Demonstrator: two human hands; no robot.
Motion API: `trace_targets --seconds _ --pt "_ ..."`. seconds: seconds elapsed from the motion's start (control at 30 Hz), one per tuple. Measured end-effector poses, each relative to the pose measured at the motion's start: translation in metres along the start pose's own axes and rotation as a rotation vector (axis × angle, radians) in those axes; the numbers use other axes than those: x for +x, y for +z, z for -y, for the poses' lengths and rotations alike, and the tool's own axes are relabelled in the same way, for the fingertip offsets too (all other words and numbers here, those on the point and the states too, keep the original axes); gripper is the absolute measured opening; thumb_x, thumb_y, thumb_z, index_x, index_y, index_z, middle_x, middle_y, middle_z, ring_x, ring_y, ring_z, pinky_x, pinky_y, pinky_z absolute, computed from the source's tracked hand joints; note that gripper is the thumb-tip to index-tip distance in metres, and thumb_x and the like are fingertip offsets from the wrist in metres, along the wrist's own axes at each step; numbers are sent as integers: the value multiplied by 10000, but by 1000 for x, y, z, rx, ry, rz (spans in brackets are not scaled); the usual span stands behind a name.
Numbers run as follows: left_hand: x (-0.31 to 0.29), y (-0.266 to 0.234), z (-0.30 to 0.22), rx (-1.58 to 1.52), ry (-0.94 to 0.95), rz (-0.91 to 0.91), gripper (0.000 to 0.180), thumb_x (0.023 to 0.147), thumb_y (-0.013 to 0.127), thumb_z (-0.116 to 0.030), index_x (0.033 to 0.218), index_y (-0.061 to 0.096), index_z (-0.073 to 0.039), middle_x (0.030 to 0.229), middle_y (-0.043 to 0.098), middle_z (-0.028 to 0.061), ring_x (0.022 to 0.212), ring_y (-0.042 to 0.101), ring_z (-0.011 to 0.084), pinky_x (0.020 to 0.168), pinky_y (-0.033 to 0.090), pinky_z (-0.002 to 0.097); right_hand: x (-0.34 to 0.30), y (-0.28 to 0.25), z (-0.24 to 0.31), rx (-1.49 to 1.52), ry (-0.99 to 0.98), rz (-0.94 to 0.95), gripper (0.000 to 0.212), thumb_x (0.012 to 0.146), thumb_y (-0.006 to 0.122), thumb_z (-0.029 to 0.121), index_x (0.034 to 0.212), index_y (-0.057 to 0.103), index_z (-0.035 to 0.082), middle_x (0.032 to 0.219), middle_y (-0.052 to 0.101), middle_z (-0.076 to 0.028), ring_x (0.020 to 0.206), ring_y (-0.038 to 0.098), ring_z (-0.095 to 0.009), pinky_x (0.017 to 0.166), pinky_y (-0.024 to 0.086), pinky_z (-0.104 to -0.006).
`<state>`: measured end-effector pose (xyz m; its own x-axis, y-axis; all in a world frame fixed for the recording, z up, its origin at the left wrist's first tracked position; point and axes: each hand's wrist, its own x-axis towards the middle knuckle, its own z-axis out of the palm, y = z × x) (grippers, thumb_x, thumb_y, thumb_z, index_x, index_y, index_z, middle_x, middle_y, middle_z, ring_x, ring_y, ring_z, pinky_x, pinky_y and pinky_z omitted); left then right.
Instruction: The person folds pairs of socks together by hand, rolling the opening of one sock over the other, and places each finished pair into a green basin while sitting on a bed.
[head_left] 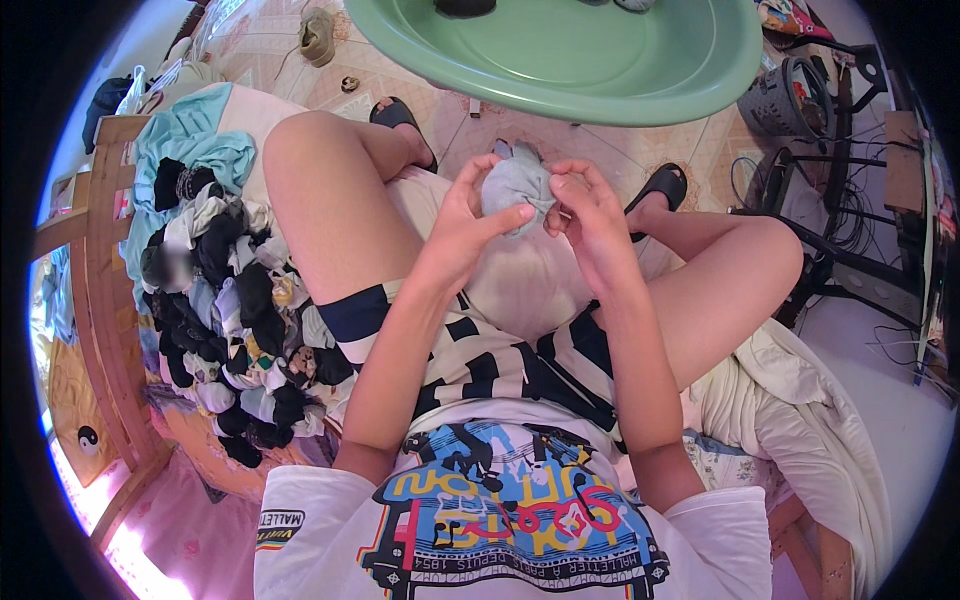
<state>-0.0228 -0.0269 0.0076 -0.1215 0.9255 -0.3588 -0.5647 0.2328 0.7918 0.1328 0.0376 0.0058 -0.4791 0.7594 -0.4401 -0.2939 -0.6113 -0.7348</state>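
Observation:
A light grey sock, bunched into a soft round bundle, is held up between both hands over my lap. My left hand closes on its left side, with the thumb pressed across the front. On the other side, the curled fingers of my right hand pinch the bundle's right edge. To my left lies a large heap of loose socks, mostly black, white and grey. Beyond my knees stands a wide green basin, cut off by the upper edge, with a dark bundle and a paler one inside.
A wooden rail runs along the left, near a turquoise cloth. A grey basket and a dark metal frame with cables stand at the right. A beige shoe sits on the tiled floor. Cream bedding lies at my right.

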Motion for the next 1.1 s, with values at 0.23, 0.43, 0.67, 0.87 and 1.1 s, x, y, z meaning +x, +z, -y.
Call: trace_targets --seconds 0.23,0.43,0.67,0.87,1.1 --pt "7 -5 16 500 299 -63 623 745 723 -41 1284 410 -51 1141 543 120 1044 569 219 888 476 329 0 10 -11 -332 -169 -3 375 862 716 88 1164 512 -3 909 632 -28 746 579 -69 645 451 -214" --pt "6 2 17 939 455 -193 490 783 688 -67 1227 487 -20 1119 556 173 1030 595 335 848 501 394 3 0 -12 -410 -95 -9 334 880 690 69 1169 558 -34 973 660 -45 789 607 -73 696 485 -209" --pt "2 3 20 1201 445 -245 298 890 598 -108 1161 589 13 933 642 241 767 629 370 712 507 383 -1 4 -11 -321 -12 -40 348 878 676 49 1181 542 -58 971 658 -54 812 603 -67 676 478 -201" --pt "2 -2 17 943 186 -254 253 967 511 -164 1095 609 31 764 623 184 614 576 216 593 461 340 1 1 -11 -244 20 6 382 859 704 55 1183 524 -36 966 650 -38 755 570 -40 619 445 -192" --pt "4 3 19 483 251 -322 247 1000 436 -137 1043 625 17 809 636 77 699 581 149 669 468 305 -2 12 -3 -134 19 121 316 855 734 97 1097 538 45 913 644 -3 632 479 -6 514 354 -176"
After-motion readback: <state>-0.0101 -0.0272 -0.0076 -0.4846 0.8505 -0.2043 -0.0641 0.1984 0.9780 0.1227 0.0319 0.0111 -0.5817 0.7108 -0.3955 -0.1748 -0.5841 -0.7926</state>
